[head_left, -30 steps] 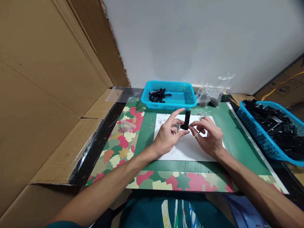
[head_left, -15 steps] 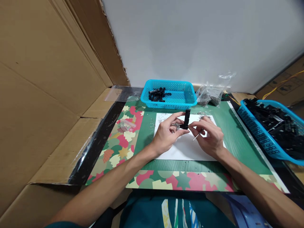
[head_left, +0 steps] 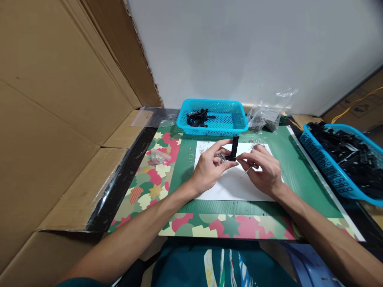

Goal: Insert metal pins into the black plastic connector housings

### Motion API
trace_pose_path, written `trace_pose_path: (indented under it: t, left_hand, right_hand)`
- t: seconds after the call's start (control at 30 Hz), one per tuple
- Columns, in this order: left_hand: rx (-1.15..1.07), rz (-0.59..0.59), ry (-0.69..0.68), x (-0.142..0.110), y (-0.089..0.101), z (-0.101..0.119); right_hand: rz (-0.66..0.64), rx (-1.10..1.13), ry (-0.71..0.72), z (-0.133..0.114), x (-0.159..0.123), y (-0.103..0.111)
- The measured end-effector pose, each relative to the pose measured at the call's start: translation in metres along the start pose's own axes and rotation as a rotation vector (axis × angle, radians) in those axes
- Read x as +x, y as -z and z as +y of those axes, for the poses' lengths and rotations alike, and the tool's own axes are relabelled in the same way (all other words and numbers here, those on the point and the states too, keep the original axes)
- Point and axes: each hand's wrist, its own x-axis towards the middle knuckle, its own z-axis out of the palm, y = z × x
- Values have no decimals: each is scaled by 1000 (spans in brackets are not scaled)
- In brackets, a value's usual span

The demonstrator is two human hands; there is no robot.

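My left hand [head_left: 209, 165] is closed on a black plastic part [head_left: 234, 148] and holds it upright above a white sheet [head_left: 230, 187]. My right hand [head_left: 265, 169] keeps a thin metal rod-like tool [head_left: 247, 171] within its curled fingers, the tip slanting down to the left. Its thumb and index finger meet at the lower right of the black part; anything pinched between them is too small to make out. Small shiny metal pieces [head_left: 221, 158] lie behind my left fingers, and another small heap [head_left: 256, 143] lies beyond my right hand.
A blue basket [head_left: 212, 130] with several black parts stands at the back. At the right, another blue basket [head_left: 326, 159] is heaped with black parts. Clear bags [head_left: 263, 119] of small pieces sit near the wall. A small plastic bag [head_left: 160, 156] lies left. Cardboard [head_left: 60, 99] walls the left side.
Both hands stay almost in place at the black part. The whole view has shifted very slightly; nothing has been visibly let go or taken up.
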Motion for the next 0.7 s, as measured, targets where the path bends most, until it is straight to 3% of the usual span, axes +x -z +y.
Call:
trace_pose_path:
  t: [0.7]
  left_hand:
    - [-66, -27, 32, 0, -1, 2]
  right_hand:
    - [16, 58, -48, -2, -1, -1]
